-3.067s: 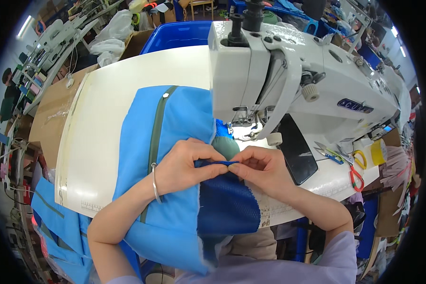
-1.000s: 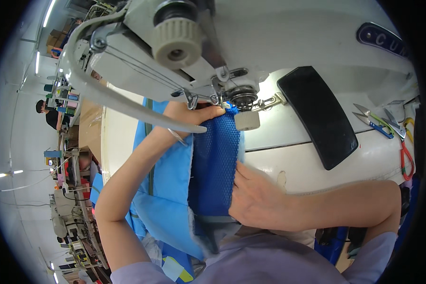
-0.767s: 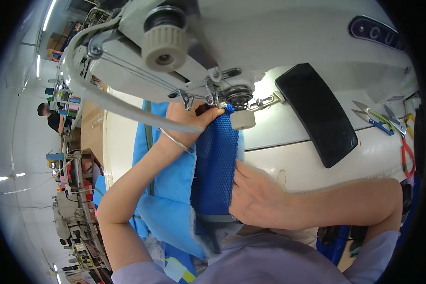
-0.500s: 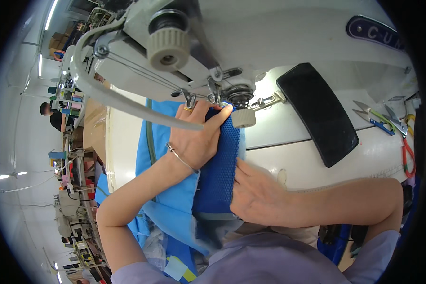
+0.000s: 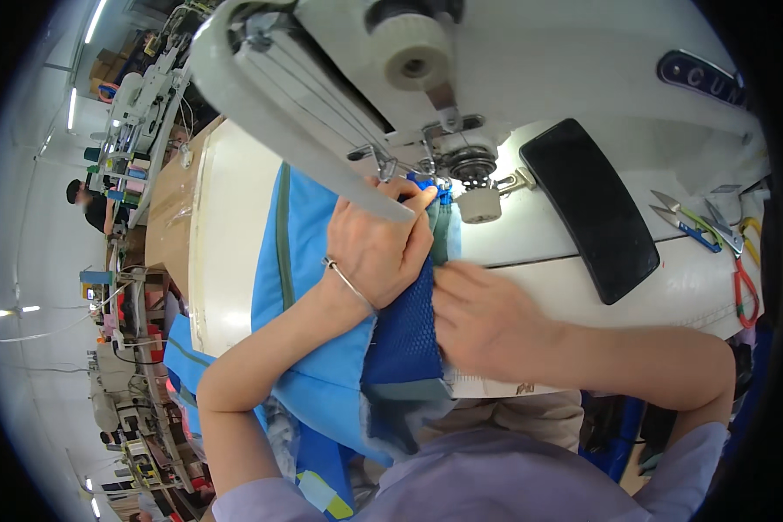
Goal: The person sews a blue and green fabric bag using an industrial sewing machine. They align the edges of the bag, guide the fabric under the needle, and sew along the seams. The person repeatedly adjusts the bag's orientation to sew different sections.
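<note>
My left hand [image 5: 376, 248], with a silver bangle, has thumb and fingers closed on the blue fabric at the sewing machine's [image 5: 565, 61] needle area, partly hidden by a curved white guard [image 5: 313, 139]. My right hand [image 5: 487, 322], slightly blurred, has its fingers bent onto the right edge of the dark blue mesh [image 5: 404, 344], below my left hand. Light blue fabric [image 5: 313, 226] with an olive strip [image 5: 284, 235] lies left of the mesh. A green-grey strip [image 5: 442, 230] shows beside the needle area.
A black phone [image 5: 590, 209] lies on the machine table [image 5: 679, 287] to the right, beside snips [image 5: 696, 233] and red-handled scissors [image 5: 744, 287]. Cardboard [image 5: 170, 230] adjoins the table's left side. A person in black [image 5: 96, 204] is among machines at far left.
My left hand has moved right onto the mesh and its thumb is at the needle. My right hand has moved up along the mesh edge. The green-grey strip now shows beside the needle.
</note>
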Tool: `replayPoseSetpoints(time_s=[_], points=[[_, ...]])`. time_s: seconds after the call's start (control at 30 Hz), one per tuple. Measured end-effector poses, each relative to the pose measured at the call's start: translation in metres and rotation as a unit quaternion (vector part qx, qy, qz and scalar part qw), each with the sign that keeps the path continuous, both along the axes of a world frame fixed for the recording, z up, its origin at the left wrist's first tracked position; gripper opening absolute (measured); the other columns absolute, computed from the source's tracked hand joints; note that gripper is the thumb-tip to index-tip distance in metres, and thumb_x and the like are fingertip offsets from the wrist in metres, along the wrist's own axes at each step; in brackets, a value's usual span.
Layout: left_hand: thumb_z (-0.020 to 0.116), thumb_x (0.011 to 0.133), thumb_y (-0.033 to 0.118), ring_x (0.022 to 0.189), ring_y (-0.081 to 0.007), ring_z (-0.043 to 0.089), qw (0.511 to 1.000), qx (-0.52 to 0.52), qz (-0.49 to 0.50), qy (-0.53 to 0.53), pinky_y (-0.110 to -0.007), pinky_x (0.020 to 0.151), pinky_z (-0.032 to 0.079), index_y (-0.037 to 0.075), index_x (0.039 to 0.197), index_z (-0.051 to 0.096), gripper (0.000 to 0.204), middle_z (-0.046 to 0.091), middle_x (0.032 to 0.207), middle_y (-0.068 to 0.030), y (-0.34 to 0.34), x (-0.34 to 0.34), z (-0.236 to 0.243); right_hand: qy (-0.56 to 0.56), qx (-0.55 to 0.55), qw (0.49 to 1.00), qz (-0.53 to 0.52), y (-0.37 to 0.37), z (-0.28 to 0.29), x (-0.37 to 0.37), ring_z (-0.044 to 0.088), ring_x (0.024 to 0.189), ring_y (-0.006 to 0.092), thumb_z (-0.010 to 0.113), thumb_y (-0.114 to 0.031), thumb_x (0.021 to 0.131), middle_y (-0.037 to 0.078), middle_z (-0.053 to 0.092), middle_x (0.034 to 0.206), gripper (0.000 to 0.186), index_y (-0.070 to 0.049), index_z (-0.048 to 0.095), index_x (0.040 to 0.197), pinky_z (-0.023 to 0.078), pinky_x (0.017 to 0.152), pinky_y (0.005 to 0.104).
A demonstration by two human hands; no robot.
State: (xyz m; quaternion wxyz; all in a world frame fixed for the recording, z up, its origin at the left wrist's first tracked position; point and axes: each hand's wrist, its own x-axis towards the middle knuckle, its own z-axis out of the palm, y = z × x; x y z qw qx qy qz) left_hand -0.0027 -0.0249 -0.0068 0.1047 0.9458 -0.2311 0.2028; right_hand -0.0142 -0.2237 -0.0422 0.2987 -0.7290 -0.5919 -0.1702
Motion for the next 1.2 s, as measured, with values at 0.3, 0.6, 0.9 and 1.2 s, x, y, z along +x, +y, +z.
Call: replayPoseSetpoints(time_s=[0.3, 0.6, 0.9, 1.2], points=[[0.068, 0.080, 0.008, 0.084, -0.0301, 0.061, 0.998, -0.056, 0.008, -0.004, -0.042, 0.078, 0.044, 0.003, 0.098, 0.075, 0.020, 0.067, 0.096, -0.0095, 0.004, 0.002, -0.011, -0.012, -0.057, 0.981, -0.183, -0.010, 0.009, 0.055, 0.063, 0.064, 0.0184, 0.071, -0.012, 0.075, 0.003, 0.058, 0.071, 0.009, -0.007, 0.068, 0.083, 0.050, 0.051, 0.0326], [0.070, 0.077, 0.007, 0.083, -0.0266, 0.059, 0.990, -0.128, -0.037, -0.045, -0.040, 0.076, 0.044, 0.004, 0.081, 0.072, 0.006, 0.063, 0.088, -0.0069, 0.011, 0.012, -0.019, -0.208, -0.182, 0.940, -0.200, 0.000, 0.018, 0.057, 0.061, 0.059, 0.0157, 0.073, -0.017, 0.072, 0.000, 0.058, 0.078, 0.032, -0.007, 0.070, 0.102, 0.048, 0.048, 0.0305], [0.069, 0.082, 0.010, 0.088, -0.0235, 0.062, 0.983, -0.148, -0.106, 0.001, -0.037, 0.081, 0.043, 0.006, 0.096, 0.077, 0.017, 0.069, 0.095, -0.0061, 0.033, 0.027, -0.024, -0.331, -0.318, 0.874, -0.158, 0.014, 0.028, 0.064, 0.063, 0.073, 0.0121, 0.070, -0.013, 0.072, -0.001, 0.056, 0.079, 0.024, -0.004, 0.064, 0.093, 0.049, 0.053, 0.0291], [0.072, 0.077, 0.005, 0.089, -0.0238, 0.063, 0.983, -0.133, -0.128, -0.009, -0.039, 0.087, 0.046, 0.011, 0.103, 0.078, 0.027, 0.068, 0.097, -0.0045, 0.034, 0.023, -0.023, -0.453, -0.275, 0.839, -0.127, -0.004, 0.039, 0.071, 0.051, 0.065, 0.0117, 0.064, -0.017, 0.077, -0.002, 0.045, 0.070, 0.010, -0.009, 0.057, 0.078, 0.042, 0.052, 0.0265]])
